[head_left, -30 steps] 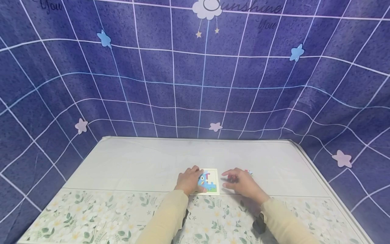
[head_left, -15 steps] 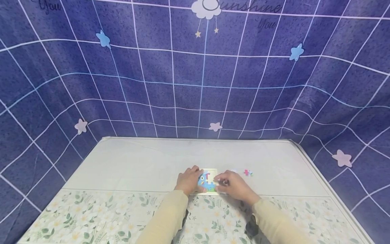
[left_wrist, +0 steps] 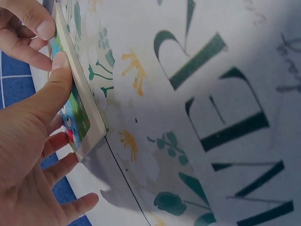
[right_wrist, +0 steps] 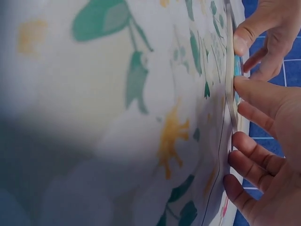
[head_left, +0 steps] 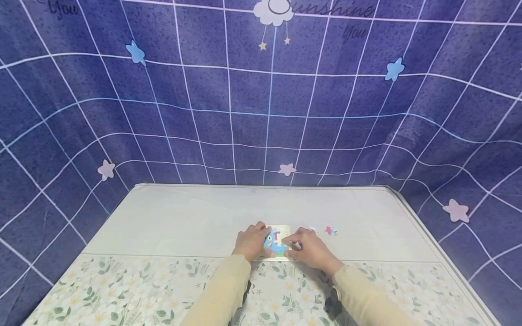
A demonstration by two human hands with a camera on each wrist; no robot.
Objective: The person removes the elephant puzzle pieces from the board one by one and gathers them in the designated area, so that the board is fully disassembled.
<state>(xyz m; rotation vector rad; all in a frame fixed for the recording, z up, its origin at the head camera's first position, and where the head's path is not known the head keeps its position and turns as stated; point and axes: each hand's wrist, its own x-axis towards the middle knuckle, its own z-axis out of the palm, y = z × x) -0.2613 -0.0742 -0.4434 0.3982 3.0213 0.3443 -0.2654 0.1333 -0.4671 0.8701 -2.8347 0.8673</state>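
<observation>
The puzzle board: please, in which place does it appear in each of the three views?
Head: puzzle board low, near the centre, between left hand and right hand.
Left wrist: puzzle board upper left, slanting, partly behind the hands.
Right wrist: puzzle board upper right, nearly edge-on, partly hidden.
Shared landmark: flowered cloth along its near side.

The curtain (head_left: 248, 99) bears "Sunshine" (head_left: 334, 9) and, twice, "You" (head_left: 355, 31). On the tablecloth (left_wrist: 160, 117): green capitals (left_wrist: 235, 132), apparently "WER"; smaller script (left_wrist: 289, 77) beside them, illegible.
</observation>
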